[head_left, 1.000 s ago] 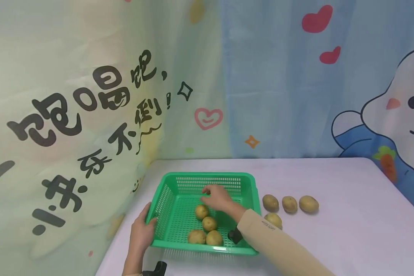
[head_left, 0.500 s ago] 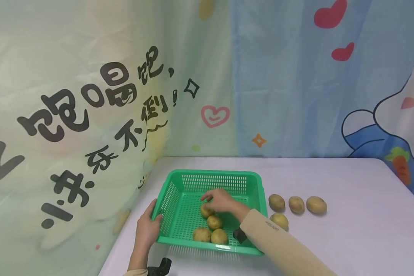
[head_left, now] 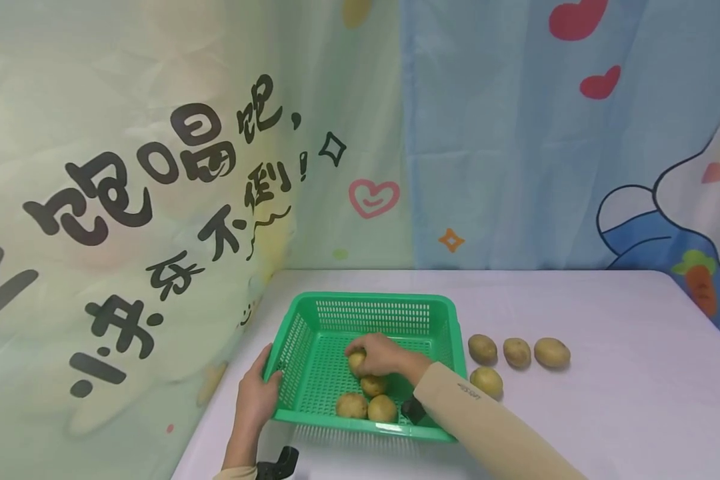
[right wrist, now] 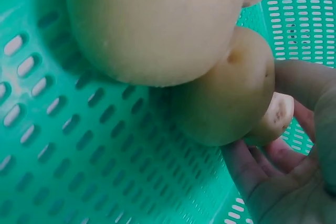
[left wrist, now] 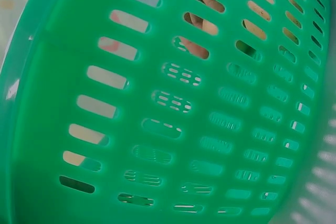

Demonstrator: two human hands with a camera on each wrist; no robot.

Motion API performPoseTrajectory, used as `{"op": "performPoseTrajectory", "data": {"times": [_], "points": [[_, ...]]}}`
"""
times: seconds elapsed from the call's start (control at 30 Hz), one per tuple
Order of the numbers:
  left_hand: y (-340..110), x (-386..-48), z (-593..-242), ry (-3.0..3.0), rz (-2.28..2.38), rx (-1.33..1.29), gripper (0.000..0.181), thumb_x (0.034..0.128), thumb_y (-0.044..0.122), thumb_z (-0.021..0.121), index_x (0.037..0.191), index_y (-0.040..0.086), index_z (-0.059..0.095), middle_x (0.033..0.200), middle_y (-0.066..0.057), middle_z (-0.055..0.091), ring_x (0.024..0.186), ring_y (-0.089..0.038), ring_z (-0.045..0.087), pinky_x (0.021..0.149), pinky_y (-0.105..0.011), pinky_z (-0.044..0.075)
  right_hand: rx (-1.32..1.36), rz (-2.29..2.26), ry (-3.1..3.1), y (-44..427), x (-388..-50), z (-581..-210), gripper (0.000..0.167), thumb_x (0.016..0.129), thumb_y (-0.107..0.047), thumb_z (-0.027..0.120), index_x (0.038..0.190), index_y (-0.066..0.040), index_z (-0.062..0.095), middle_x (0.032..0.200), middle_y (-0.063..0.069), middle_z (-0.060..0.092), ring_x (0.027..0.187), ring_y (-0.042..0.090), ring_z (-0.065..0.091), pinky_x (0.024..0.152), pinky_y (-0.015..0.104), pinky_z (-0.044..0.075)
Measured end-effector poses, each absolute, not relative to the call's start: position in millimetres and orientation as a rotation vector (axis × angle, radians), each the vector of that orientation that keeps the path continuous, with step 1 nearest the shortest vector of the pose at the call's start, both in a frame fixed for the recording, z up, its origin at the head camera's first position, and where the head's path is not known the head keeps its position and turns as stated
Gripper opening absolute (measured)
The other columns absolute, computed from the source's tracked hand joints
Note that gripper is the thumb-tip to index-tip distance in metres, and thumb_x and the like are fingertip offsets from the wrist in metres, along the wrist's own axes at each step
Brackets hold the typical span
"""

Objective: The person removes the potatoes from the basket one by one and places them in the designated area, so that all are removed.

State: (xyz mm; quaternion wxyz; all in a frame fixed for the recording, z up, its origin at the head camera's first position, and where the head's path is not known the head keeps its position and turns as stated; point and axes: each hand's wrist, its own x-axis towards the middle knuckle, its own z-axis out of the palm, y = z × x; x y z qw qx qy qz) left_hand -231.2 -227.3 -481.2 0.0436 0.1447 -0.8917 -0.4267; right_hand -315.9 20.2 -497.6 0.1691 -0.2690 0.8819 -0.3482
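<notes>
My left hand (head_left: 257,399) grips the left rim of the green basket (head_left: 372,297), thumb on the rim. Only the basket's slotted side (left wrist: 47,77) fills the left wrist view; the hand is out of that view. Inside the basket, my right hand (head_left: 383,353) curls its fingers round the farthest potato (head_left: 356,363). The right wrist view has this hand (right wrist: 289,187) with thumb and fingers about the small potato (right wrist: 279,119), partly hidden behind a nearer potato (right wrist: 226,93). Nearer the front lie more potatoes, one (head_left: 374,386) just beside the hand and two (head_left: 351,405) at the front wall.
Several potatoes lie on the white table (head_left: 624,387) right of the basket: three in a row (head_left: 517,353) and one (head_left: 487,383) nearer, close to the basket's right side. A printed curtain (head_left: 480,133) hangs behind the table.
My right hand has come down onto the farthest potato, and its fingers have closed round it. My left hand stays on the rim. The head view has shifted slightly.
</notes>
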Motion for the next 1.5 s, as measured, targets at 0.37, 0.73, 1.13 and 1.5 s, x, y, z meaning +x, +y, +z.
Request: {"op": "performPoseTrajectory", "data": {"times": [0.37, 0.73, 1.13, 1.5], "points": [[-228, -232, -484, -2.718, -1.318, 0.446, 0.058, 0.0976, 0.011, 0.051, 0.153, 0.012, 0.033, 0.142, -0.026, 0.048, 0.062, -0.019, 0.053, 0.054, -0.032, 0.043, -0.786, -1.175, 2.644, 16, -322, -493, 0.042, 0.078, -0.006, 0.07, 0.12, -0.008, 0.068, 0.109, 0.008, 0.067, 0.076, 0.015, 0.057, 0.058, 0.028, 0.048], [-227, -234, -484, -2.723, -1.294, 0.43, 0.058, 0.0974, 0.011, 0.052, 0.153, 0.012, 0.034, 0.143, -0.025, 0.047, 0.066, -0.02, 0.052, 0.056, -0.031, 0.042, -0.772, -1.332, 2.519, 25, -314, -468, 0.038, 0.081, -0.001, 0.067, 0.119, -0.01, 0.069, 0.111, 0.011, 0.066, 0.074, 0.015, 0.057, 0.059, 0.028, 0.049], [-229, -234, -482, -2.736, -1.286, 0.437, 0.058, 0.0977, 0.012, 0.051, 0.153, 0.012, 0.033, 0.143, -0.025, 0.047, 0.066, -0.02, 0.053, 0.055, -0.03, 0.043, -0.496, -1.643, 2.394, 59, -298, -441, 0.04, 0.081, -0.002, 0.064, 0.119, -0.012, 0.069, 0.112, 0.012, 0.065, 0.079, 0.019, 0.062, 0.063, 0.034, 0.054], [-230, -232, -484, -2.749, -1.304, 0.436, 0.059, 0.0982, 0.013, 0.051, 0.154, 0.013, 0.031, 0.143, -0.026, 0.047, 0.063, -0.019, 0.054, 0.055, -0.031, 0.043, -0.51, -1.796, 2.232, 94, -265, -439, 0.045, 0.082, -0.002, 0.071, 0.126, -0.005, 0.062, 0.133, 0.018, 0.056, 0.102, 0.028, 0.062, 0.078, 0.035, 0.053]]}}
